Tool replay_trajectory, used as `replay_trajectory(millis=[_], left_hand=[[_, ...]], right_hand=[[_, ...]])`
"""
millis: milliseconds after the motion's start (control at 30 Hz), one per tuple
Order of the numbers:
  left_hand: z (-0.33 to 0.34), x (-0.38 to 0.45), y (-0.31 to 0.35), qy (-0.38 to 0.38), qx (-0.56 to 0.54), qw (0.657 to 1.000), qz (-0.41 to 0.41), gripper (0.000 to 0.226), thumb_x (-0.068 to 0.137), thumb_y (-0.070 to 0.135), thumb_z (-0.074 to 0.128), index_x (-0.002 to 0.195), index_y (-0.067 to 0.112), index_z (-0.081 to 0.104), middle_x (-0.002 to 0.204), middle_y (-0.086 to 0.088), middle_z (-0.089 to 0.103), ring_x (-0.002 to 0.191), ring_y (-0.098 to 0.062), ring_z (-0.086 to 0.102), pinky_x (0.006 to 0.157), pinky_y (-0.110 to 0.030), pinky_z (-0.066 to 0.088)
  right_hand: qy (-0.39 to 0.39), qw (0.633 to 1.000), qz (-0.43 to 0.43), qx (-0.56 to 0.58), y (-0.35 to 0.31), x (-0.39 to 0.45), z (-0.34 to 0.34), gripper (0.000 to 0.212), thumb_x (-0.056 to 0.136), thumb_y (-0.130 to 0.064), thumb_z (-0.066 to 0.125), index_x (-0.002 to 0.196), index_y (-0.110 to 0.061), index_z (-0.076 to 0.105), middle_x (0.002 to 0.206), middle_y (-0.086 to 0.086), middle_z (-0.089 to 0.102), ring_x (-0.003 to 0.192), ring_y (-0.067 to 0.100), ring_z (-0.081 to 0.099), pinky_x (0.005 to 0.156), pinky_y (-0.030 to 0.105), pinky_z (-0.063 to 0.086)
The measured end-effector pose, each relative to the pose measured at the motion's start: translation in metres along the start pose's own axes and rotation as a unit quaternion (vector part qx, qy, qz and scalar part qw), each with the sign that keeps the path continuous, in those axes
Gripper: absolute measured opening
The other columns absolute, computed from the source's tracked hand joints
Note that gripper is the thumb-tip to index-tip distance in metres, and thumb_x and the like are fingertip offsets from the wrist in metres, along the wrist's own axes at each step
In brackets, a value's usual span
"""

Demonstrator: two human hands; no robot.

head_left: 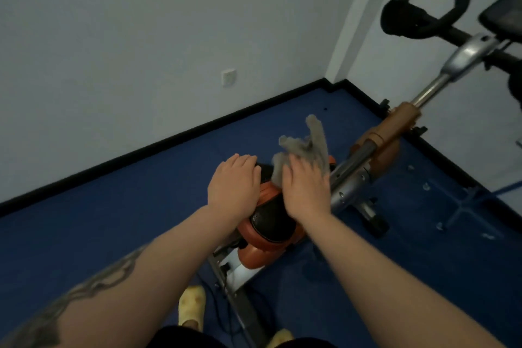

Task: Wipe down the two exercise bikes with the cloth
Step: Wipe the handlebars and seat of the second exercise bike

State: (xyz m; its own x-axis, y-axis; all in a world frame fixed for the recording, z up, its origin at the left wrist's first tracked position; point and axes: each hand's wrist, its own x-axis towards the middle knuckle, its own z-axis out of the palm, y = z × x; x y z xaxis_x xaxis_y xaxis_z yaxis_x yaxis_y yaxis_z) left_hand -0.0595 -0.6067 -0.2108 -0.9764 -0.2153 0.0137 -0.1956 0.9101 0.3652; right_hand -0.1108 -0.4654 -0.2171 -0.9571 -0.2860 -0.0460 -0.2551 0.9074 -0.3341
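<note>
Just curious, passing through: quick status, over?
Left hand flat on saddle. Right hand presses grey cloth there. Handlebars unwiped yet; nothing blocking.

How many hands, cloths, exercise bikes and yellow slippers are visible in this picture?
Hands: 2 (left hand, right hand)
Cloth: 1
Exercise bike: 1
Yellow slippers: 2 ()
Total: 6
</note>
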Motion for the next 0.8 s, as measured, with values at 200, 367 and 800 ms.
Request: replay_trajectory(millis=[200, 367, 800], left_hand=[[-0.009, 0.016, -0.001, -0.05, 0.04, 0.997, 0.047, 0.037, 0.103, 0.028, 0.028, 0.116, 0.014, 0.059, 0.116, -0.005, 0.064, 0.101, -0.024, 0.059, 0.086, -0.037, 0.044], [-0.009, 0.038, 0.004, -0.122, 0.106, 0.982, 0.099, 0.025, 0.101, 0.023, 0.03, 0.088, 0.011, 0.047, 0.09, -0.002, 0.058, 0.074, -0.02, 0.051, 0.06, -0.035, 0.039], [-0.004, 0.071, -0.001, -0.185, 0.198, 0.923, 0.274, 0.015, 0.1, 0.016, 0.03, 0.085, 0.013, 0.032, 0.085, -0.005, 0.049, 0.071, -0.02, 0.045, 0.055, -0.035, 0.036]], right_hand=[[-0.039, 0.979, 0.175, 0.097, -0.024, 0.004, -0.008, 0.061, 0.105, -0.032, 0.026, 0.155, -0.009, 0.001, 0.164, 0.003, -0.002, 0.149, 0.032, 0.003, 0.119, 0.046, 0.007], [-0.016, 0.969, 0.16, 0.187, -0.054, -0.083, 0.021, 0.071, 0.1, -0.047, 0.026, 0.152, -0.025, -0.016, 0.156, -0.017, -0.029, 0.141, 0.031, 0.019, 0.107, 0.044, 0.032], [0.069, 0.875, 0.36, 0.316, -0.082, -0.091, 0.025, 0.069, 0.098, -0.056, 0.028, 0.153, -0.026, 0.0, 0.158, 0.003, 0.018, 0.137, 0.026, 0.035, 0.105, 0.04, 0.04]])
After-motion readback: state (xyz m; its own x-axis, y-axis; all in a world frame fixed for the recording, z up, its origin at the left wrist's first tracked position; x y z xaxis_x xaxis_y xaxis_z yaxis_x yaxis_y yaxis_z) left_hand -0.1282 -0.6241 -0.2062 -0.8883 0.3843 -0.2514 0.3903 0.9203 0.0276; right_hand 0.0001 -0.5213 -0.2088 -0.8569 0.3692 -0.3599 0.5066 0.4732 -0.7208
